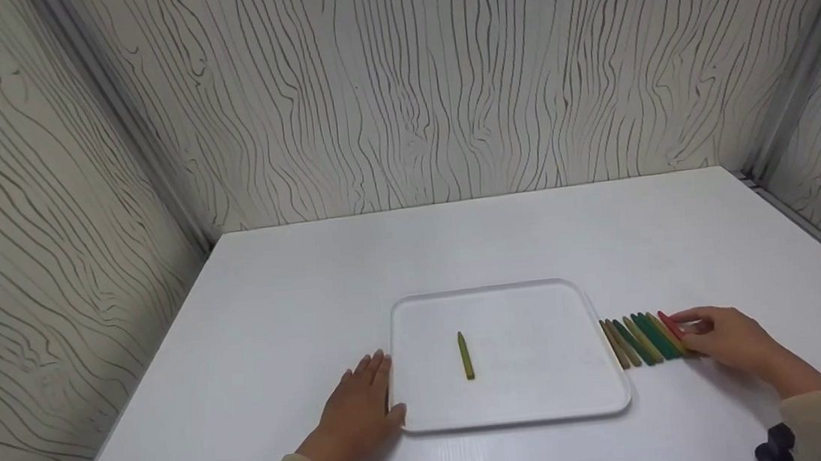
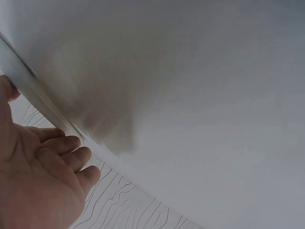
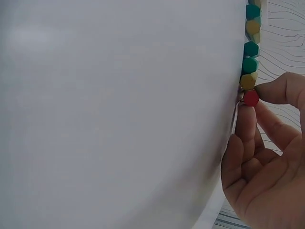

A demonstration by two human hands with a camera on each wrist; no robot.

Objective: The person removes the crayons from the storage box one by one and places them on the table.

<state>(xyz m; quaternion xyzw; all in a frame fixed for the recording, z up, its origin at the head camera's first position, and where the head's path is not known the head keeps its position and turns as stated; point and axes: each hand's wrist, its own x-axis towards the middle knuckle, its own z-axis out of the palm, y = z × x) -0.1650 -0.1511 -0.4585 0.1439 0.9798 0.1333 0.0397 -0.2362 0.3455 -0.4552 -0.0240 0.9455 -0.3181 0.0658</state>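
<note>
My right hand (image 1: 729, 335) pinches a red crayon (image 3: 251, 98) between thumb and fingers at the right end of a row of crayons. Beside it lie several yellow, green and brownish crayons (image 1: 647, 337), packed side by side; the right wrist view shows their six-sided ends. A white tray (image 1: 519, 422) with rounded corners lies to the left of the row. Inside the tray is a single olive-yellow crayon (image 1: 465, 356), tip pointing away from me. My left hand (image 1: 360, 408) rests at the tray's left edge, fingers extended and thumb at the near left corner.
The white table (image 1: 295, 287) reaches back to a wood-grain patterned panel (image 1: 427, 86), with similar panels at both sides. A small dark object (image 1: 776, 445) shows by the right sleeve at the lower right.
</note>
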